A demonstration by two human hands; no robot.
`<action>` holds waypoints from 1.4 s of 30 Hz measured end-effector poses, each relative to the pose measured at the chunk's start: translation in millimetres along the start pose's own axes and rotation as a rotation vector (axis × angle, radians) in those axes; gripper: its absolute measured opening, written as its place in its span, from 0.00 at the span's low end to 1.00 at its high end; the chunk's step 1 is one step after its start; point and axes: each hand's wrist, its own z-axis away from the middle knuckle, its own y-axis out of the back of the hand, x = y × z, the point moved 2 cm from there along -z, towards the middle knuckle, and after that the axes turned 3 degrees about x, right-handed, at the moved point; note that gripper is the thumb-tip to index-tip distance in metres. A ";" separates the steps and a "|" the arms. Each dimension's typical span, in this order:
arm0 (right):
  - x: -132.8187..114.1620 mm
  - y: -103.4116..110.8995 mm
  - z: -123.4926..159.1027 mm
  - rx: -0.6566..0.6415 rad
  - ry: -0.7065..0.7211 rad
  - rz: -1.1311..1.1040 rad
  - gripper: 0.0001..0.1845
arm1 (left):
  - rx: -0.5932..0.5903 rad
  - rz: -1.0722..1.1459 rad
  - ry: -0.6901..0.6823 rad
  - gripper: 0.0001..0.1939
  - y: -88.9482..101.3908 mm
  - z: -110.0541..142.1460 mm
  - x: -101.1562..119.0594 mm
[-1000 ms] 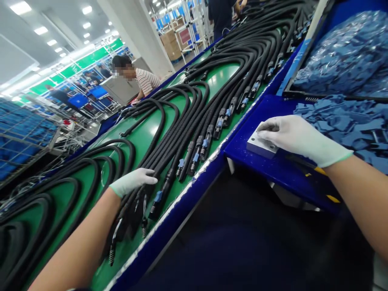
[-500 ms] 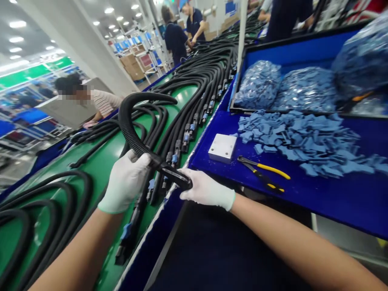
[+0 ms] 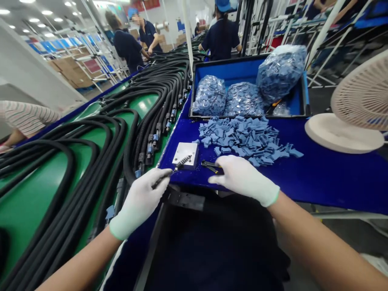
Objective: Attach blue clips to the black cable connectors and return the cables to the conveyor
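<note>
My left hand (image 3: 142,200), in a white glove, is closed round the thin metal end of a black corrugated hose (image 3: 133,161); the tip (image 3: 183,161) rests on a small grey metal block (image 3: 185,154) on the blue table. My right hand (image 3: 242,178), gloved too, lies palm down over the yellow-handled pliers (image 3: 210,165), whose jaws stick out to the left. Its fingers are bent on the tool, and whether they grip it I cannot tell. A heap of small blue plastic clips (image 3: 247,137) lies just beyond the hands.
Several black hoses (image 3: 75,161) lie in loops on the green conveyor belt (image 3: 27,198) at left. A blue tray (image 3: 298,93) holds bags of clips (image 3: 280,68). A beige fan (image 3: 360,105) stands at right. Other people work further along the line.
The hose end has been brought from above the belt edge to the metal block, now in my left hand alone. My right hand let go of it and moved onto the pliers. The view swung right.
</note>
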 end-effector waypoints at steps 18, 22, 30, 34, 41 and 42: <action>-23.6 10.3 -7.0 0.137 0.467 -0.483 0.16 | -0.121 0.306 0.320 0.25 -9.9 -62.2 61.5; -17.5 0.2 -10.5 0.158 0.460 -0.443 0.23 | -0.146 0.288 0.302 0.25 -9.6 -63.4 57.1; -10.6 -17.4 -14.2 0.222 0.428 -0.356 0.29 | -0.212 0.281 0.247 0.22 -12.7 -62.0 43.7; -5.6 -25.8 -16.6 0.229 0.384 -0.301 0.22 | -0.232 0.262 0.246 0.23 -15.6 -60.4 43.1; -6.2 -29.0 -18.0 0.252 0.291 -0.251 0.14 | -0.019 0.087 0.030 0.25 -25.2 -70.3 73.7; -6.5 -27.6 -17.0 0.241 0.258 -0.268 0.14 | -0.012 0.054 0.006 0.22 -25.7 -72.5 77.0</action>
